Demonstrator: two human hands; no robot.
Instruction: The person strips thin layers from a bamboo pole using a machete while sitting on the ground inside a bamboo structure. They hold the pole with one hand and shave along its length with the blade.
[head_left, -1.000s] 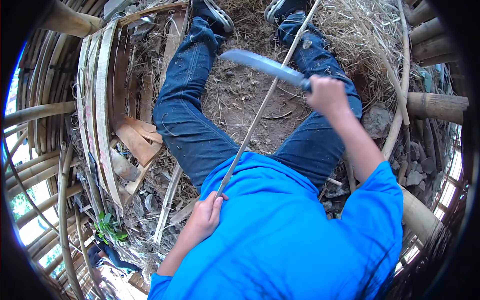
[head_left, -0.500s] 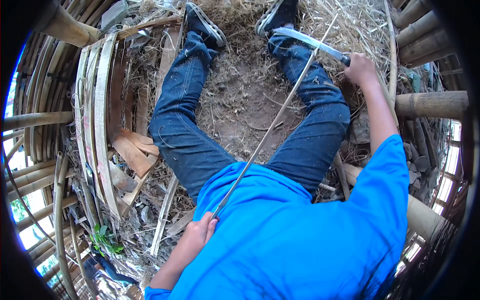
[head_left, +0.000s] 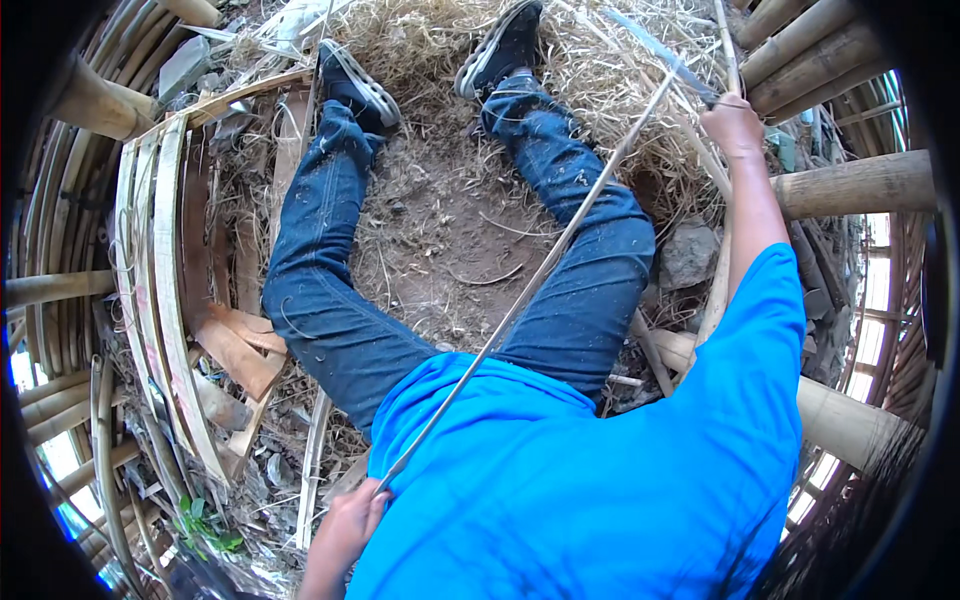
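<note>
A long, thin bamboo strip (head_left: 530, 285) slants across my lap, its near end gripped in my closed left hand (head_left: 350, 520) beside my waist. My right hand (head_left: 733, 126) is wrapped round the handle of a machete (head_left: 655, 48), out past my right knee. The blade points forward and to the left, blurred by motion. In the picture the strip's far end meets the blade; whether they touch I cannot tell.
Pale shavings (head_left: 640, 130) are heaped beyond my right foot. Left of my legs stands a frame of wooden slats (head_left: 160, 250) with wood pieces (head_left: 240, 350) by it. Bamboo poles (head_left: 860, 185) line the right side, near a grey stone (head_left: 688, 252).
The machete has moved outward along the strip, from crossing it short of the tip to its far end. Its blade now points more forward. My left hand still grips the strip.
</note>
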